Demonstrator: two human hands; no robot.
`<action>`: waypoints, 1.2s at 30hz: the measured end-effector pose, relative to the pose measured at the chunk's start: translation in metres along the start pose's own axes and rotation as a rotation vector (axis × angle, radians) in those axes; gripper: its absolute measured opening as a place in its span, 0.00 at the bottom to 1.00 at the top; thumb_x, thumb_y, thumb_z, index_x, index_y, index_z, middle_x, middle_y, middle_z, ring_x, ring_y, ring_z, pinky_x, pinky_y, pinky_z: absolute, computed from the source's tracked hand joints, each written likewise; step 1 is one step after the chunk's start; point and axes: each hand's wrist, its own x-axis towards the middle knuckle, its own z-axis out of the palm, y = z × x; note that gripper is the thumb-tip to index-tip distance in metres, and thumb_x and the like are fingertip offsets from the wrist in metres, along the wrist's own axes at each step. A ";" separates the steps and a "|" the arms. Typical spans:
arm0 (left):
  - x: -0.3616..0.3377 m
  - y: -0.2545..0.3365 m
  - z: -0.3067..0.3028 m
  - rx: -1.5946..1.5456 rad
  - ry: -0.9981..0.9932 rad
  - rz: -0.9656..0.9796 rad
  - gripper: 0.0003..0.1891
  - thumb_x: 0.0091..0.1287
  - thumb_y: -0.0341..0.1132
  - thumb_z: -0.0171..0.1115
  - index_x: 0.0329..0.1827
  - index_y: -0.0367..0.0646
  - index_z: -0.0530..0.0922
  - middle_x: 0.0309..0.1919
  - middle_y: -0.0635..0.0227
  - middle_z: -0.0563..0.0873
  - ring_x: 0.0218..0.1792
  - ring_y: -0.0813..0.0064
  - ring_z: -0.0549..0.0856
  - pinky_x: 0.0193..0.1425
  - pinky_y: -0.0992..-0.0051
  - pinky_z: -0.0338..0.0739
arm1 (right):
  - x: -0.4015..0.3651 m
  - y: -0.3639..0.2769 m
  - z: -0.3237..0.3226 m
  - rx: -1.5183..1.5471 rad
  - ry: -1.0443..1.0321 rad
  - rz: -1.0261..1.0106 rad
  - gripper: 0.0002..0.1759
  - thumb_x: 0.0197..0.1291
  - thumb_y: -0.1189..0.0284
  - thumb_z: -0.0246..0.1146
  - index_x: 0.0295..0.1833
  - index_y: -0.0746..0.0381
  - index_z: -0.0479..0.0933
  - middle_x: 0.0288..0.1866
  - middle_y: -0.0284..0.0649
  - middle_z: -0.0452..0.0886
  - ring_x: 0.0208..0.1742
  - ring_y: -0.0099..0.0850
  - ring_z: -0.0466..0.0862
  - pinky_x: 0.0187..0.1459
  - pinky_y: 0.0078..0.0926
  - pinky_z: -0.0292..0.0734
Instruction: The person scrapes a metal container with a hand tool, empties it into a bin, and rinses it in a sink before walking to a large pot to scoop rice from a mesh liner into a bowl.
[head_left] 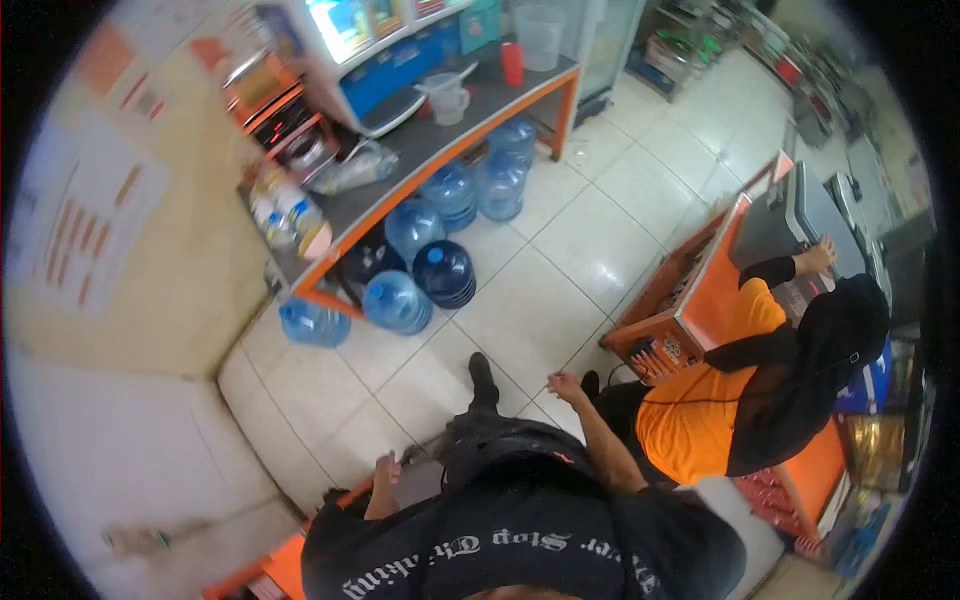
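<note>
My left hand (pixel 387 468) hangs low at my left side, beside my dark clothing, with its fingers loosely apart and nothing seen in it. Farther forward on the right, my right hand (pixel 566 387) is held out over the tiled floor (pixel 520 310), its fingers slightly bent and apart, with no object visible in it. It is near the dark shoe of a person in an orange and black top (pixel 690 425). Neither of my hands touches furniture.
Blue water jugs (pixel 398 302) stand by and under a counter (pixel 365 205) with an orange frame. That counter holds a clear pitcher (pixel 448 102) and a red cup (pixel 512 63). At right, the person touches a grey case (pixel 770 225) near an orange cart (pixel 712 285).
</note>
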 end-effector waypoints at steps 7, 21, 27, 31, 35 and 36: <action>0.126 0.486 -0.133 -0.255 -0.180 0.481 0.21 0.62 0.47 0.53 0.45 0.37 0.73 0.22 0.70 0.78 0.21 0.80 0.74 0.23 0.79 0.68 | 0.045 0.001 -0.061 -0.138 0.516 0.041 0.14 0.51 0.67 0.59 0.39 0.67 0.77 0.29 0.43 0.80 0.32 0.31 0.79 0.35 0.28 0.73; 0.223 0.976 -0.020 0.407 -0.566 1.026 0.22 0.63 0.48 0.48 0.58 0.51 0.70 0.54 0.63 0.74 0.54 0.63 0.72 0.59 0.63 0.64 | 0.125 -0.047 -0.285 0.570 0.912 0.220 0.15 0.55 0.65 0.56 0.38 0.68 0.75 0.28 0.43 0.79 0.28 0.31 0.79 0.30 0.32 0.75; 0.257 0.974 -0.052 0.567 -0.548 0.658 0.20 0.65 0.47 0.46 0.51 0.43 0.72 0.47 0.61 0.76 0.49 0.64 0.74 0.55 0.64 0.65 | 0.253 -0.150 -0.465 0.512 0.858 0.212 0.13 0.57 0.69 0.53 0.39 0.68 0.74 0.28 0.44 0.79 0.27 0.31 0.80 0.28 0.30 0.76; 0.300 1.040 -0.081 0.568 -0.489 0.439 0.18 0.64 0.46 0.47 0.46 0.42 0.74 0.42 0.60 0.78 0.45 0.63 0.75 0.51 0.64 0.67 | 0.358 -0.233 -0.600 0.510 0.779 0.183 0.11 0.58 0.71 0.52 0.40 0.68 0.73 0.28 0.44 0.78 0.27 0.31 0.80 0.26 0.29 0.77; 0.324 1.166 -0.076 0.534 -0.454 0.357 0.17 0.64 0.45 0.48 0.42 0.41 0.75 0.38 0.59 0.79 0.41 0.63 0.77 0.46 0.65 0.68 | 0.450 -0.264 -0.712 0.625 0.769 -0.117 0.12 0.59 0.66 0.55 0.34 0.67 0.71 0.18 0.38 0.74 0.17 0.27 0.77 0.15 0.23 0.72; 0.337 1.205 -0.066 0.508 -0.448 0.346 0.16 0.63 0.45 0.48 0.41 0.41 0.75 0.37 0.59 0.79 0.40 0.63 0.77 0.45 0.65 0.69 | 0.455 -0.280 -0.734 0.644 0.716 -0.134 0.13 0.60 0.64 0.56 0.36 0.65 0.72 0.22 0.38 0.76 0.21 0.28 0.79 0.18 0.23 0.72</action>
